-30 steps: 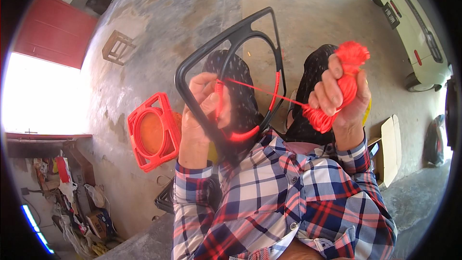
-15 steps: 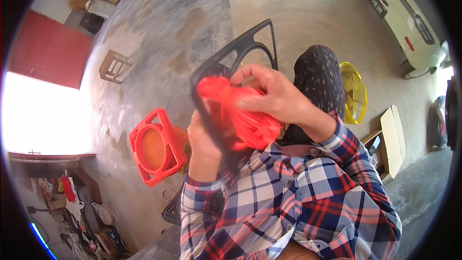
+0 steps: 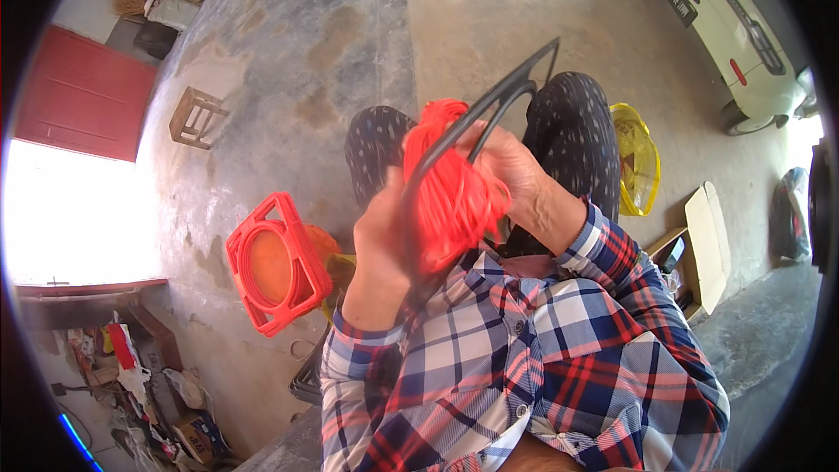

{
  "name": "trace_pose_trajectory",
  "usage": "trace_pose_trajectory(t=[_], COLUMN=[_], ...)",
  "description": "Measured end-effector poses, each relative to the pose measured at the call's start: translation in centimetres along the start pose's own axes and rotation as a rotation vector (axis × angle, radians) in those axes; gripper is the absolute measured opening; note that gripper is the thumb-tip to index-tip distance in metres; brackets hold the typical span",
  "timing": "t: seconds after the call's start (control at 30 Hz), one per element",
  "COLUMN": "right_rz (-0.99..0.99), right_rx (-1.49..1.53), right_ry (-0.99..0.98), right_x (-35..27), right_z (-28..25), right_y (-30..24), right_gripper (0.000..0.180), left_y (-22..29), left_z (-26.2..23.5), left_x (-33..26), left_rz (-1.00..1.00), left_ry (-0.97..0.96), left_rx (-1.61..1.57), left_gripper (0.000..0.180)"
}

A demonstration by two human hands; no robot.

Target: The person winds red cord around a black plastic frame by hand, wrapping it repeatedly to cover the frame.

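In front of my chest is a thick hank of red cord (image 3: 450, 201), its strands looped and partly blurred. A thin black plastic frame (image 3: 502, 83) with a curved inner bar stands tilted on edge across the hank. My left hand (image 3: 382, 225) is closed round the frame's lower left side, against the cord; its fingertips are hidden. On the other side my right hand (image 3: 514, 170) grips the hank close to the inner bar, its fingers partly behind the frame.
A red square frame (image 3: 316, 275) with red cord wound on it sits to my left. To the right are a yellow basket (image 3: 651, 162) and an open cardboard box (image 3: 706, 240). A wooden stool (image 3: 199, 118) stands far left, a white vehicle (image 3: 734, 44) far right.
The black frame has turned more edge-on and swung to the right. The red hank now stands more upright, and my right hand has moved slightly down and right on it.
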State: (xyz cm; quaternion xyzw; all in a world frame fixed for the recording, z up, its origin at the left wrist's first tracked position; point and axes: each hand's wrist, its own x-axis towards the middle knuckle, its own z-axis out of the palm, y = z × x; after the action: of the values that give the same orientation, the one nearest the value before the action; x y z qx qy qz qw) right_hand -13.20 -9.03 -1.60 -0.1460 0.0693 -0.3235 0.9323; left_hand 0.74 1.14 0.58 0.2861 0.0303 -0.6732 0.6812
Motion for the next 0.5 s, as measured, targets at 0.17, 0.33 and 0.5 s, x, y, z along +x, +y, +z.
trace_pose_trajectory(t=[0.17,0.33,0.5], right_rz=[-0.220,-0.346,-0.296], right_rx=[-0.248,-0.087,-0.067], right_ry=[0.237,0.017,-0.264], right_x=[-0.2,-2.8,-6.0], right_z=[-8.4,-2.1,1.1], right_y=[0.1,-3.2,-4.2], right_gripper=[0.033,0.052,0.044], left_y=[1.3,3.1,4.3], left_z=[-0.4,-2.0,-2.3], left_x=[0.7,0.7,1.5], left_rz=[0.123,0.229,0.235], left_ry=[-0.341,-0.359,-0.397], left_rx=[0.462,0.513,0.503], left_gripper=[0.061,0.034,0.050])
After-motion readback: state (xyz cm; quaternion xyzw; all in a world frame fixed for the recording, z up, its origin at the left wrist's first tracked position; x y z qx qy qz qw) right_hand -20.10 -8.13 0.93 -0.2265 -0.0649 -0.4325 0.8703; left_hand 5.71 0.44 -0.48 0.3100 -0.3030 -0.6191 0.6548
